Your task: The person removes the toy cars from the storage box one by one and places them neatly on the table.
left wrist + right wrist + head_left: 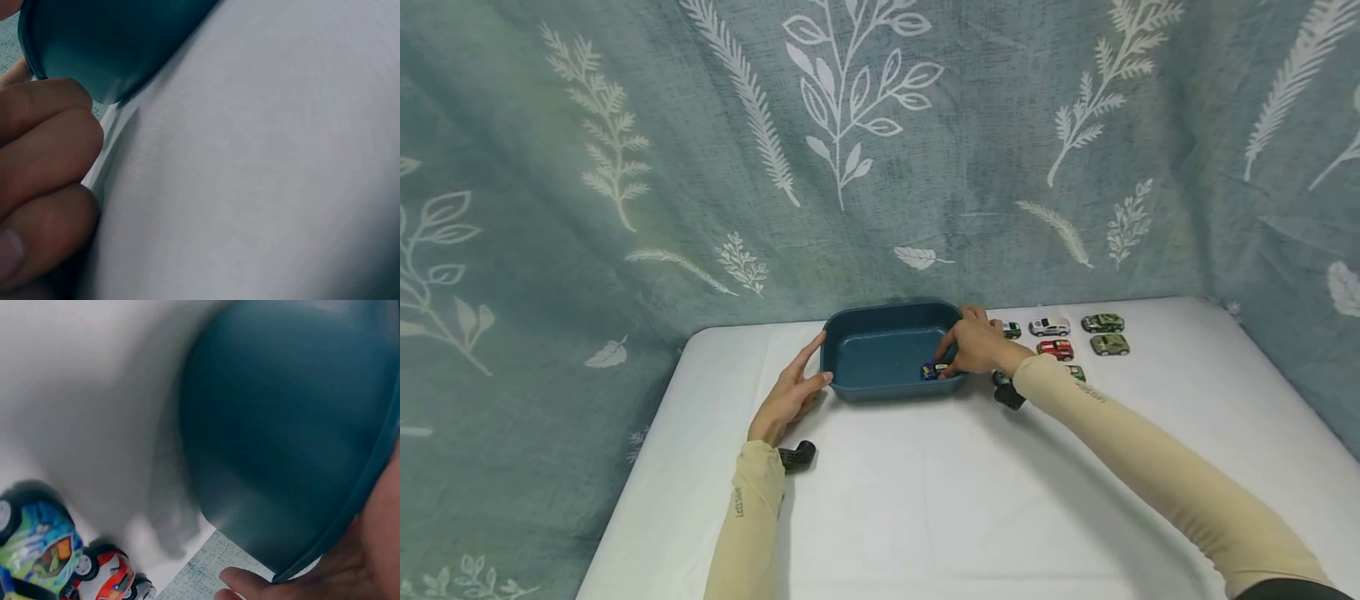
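Note:
A dark blue plastic bin (887, 392) sits at the back of the white table. My left hand (784, 402) holds its left end, with the thumb and index finger at the rim and the other fingers curled below. Over the right end reaches my right hand (973, 343), its fingertips pinching a small blue toy car (929, 372) low inside the bin. In the right wrist view the bin's outer wall (281, 437) hides that car and the fingertips. The left wrist view shows curled fingers (50, 137) beside the bin (112, 44).
Several toy cars stand right of the bin, among them a red one (1055, 349), a white one (1049, 327) and a camouflage one (1102, 322). A colourful car (40, 540) is close below the right wrist. A leaf-patterned curtain (880, 233) hangs behind the table (880, 500).

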`<state>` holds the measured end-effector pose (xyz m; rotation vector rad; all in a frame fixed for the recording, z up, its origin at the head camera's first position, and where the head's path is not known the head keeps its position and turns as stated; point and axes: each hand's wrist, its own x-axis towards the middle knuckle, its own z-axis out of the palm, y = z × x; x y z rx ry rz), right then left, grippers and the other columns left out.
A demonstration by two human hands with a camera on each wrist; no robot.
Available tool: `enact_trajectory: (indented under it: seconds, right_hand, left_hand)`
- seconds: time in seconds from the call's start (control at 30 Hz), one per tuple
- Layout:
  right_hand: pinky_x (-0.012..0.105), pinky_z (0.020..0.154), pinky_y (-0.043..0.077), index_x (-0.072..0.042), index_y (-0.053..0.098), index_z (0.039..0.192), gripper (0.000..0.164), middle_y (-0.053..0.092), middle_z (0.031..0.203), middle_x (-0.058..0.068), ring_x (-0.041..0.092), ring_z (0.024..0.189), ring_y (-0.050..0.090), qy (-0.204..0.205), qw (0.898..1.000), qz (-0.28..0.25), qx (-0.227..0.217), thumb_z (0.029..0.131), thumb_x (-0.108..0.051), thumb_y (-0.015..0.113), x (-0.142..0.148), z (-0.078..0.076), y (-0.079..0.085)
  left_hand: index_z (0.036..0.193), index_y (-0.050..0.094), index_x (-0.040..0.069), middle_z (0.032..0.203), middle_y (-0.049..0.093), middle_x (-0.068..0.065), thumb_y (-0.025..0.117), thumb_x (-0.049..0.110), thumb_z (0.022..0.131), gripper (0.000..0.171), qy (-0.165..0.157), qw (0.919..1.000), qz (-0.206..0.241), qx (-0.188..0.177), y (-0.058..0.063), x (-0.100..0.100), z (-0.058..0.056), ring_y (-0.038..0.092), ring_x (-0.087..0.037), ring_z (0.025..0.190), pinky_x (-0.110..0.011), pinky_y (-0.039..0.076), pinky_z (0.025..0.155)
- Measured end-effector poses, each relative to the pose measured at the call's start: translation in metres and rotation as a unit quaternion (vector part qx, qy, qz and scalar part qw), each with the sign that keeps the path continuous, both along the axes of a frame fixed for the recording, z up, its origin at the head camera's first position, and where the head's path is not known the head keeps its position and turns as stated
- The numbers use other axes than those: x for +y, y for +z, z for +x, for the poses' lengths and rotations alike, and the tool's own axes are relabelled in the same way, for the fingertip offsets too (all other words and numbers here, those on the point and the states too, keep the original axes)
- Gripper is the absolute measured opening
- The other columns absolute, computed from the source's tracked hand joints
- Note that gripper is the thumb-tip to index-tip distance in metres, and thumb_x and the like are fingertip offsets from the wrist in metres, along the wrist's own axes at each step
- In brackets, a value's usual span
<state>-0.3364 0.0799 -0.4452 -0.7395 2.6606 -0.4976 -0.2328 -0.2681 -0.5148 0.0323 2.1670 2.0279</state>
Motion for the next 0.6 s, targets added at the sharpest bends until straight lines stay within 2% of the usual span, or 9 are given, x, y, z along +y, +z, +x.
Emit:
enact_trajectory:
  seconds: [0.3,0.6]
  right_hand:
    - [0.075,0.116,0.018,-0.032,0.085,0.106,0.022,0.023,0.168,0.031,0.050,0.159,0.008,-0.015,0.999,0.028,-0.004,0.085,-0.034,0.091,-0.0045,0.0005,-0.0052]
    - [0.078,0.116,0.014,-0.026,0.080,0.125,0.035,0.026,0.166,0.034,0.053,0.158,0.009,0.008,1.000,0.012,0.008,0.093,-0.037,0.084,-0.0020,-0.0008,-0.0041]
  left_hand:
    - [0.163,0.032,0.053,0.047,0.029,0.010,0.067,0.019,0.105,0.075,0.000,1.0000,-0.003,-0.004,-0.0017,-0.0004,0.0026,0.021,-0.009,0.039,-0.026,0.025,0.040]
    - [0.163,0.033,0.052,0.048,0.028,0.009,0.069,0.021,0.103,0.077,0.008,1.0000,-0.003,-0.004,-0.0001,-0.0006,0.0012,0.022,-0.009,0.039,-0.025,0.026,0.040]
